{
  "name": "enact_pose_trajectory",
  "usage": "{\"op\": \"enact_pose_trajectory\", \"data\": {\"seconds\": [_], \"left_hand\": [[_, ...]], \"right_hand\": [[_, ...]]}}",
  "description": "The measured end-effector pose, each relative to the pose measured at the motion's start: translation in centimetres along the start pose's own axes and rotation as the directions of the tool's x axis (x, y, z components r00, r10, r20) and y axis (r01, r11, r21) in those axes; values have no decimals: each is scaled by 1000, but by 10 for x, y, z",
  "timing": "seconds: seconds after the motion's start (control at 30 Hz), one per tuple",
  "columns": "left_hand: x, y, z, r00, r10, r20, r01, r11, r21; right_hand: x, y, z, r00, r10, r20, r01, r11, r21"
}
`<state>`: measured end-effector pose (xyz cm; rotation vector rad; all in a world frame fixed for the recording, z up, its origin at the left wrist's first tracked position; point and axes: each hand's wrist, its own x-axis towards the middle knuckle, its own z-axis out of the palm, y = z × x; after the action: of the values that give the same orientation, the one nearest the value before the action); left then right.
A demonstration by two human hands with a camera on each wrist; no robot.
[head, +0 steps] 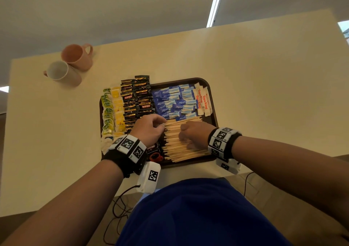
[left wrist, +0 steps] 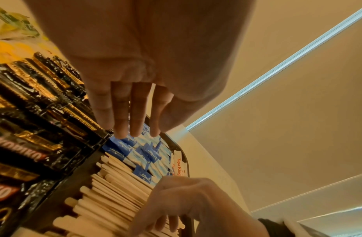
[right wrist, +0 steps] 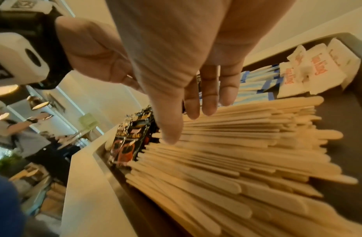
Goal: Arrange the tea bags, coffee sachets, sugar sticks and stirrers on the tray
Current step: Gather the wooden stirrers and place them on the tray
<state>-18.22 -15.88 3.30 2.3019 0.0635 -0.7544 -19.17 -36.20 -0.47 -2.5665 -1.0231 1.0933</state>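
Note:
A dark brown tray [head: 188, 79] holds rows of green and yellow tea bags [head: 109, 110], black coffee sachets [head: 136, 98], blue sugar sachets [head: 173, 100] and white sachets with red print [head: 203, 100]. A thick pile of wooden stirrers [head: 181, 149] fills its near part. My left hand [head: 151, 127] sits at the pile's left ends, its fingers [left wrist: 135, 112] fairly straight and holding nothing. My right hand [head: 194, 134] rests on top of the stirrers [right wrist: 236, 160], fingers [right wrist: 208, 96] stretched across them, gripping nothing.
Two mugs, one pink [head: 77, 57] and one pale with a white inside [head: 60, 73], stand at the table's far left corner. The tea bags overhang the tray's left edge. Bare tabletop [head: 273, 94] lies to the right of the tray. Cables hang below the near table edge.

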Motion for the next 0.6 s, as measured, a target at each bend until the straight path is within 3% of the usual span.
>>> {"op": "enact_pose_trajectory", "data": {"seconds": [0.1,0.23,0.37,0.47,0.6], "left_hand": [[-2,0,-2,1000,5,8,-5,1000,-30],[-5,-5,-2,1000,26,17,-24,997,-67],[-7,-9,-4,1000,29,12,-28,997,-77],[-8,-10,-6,999,34,4,-33,997,-73],[-9,-13,-7,999,37,-1,-37,996,-83]], "right_hand": [[0,-3,2,999,-24,38,27,996,-87],[3,-15,7,992,-126,-9,123,980,-158],[13,-32,13,961,-268,70,274,879,-390],[16,-35,16,950,-286,127,312,840,-444],[13,-33,16,952,-285,112,303,827,-473]]}}
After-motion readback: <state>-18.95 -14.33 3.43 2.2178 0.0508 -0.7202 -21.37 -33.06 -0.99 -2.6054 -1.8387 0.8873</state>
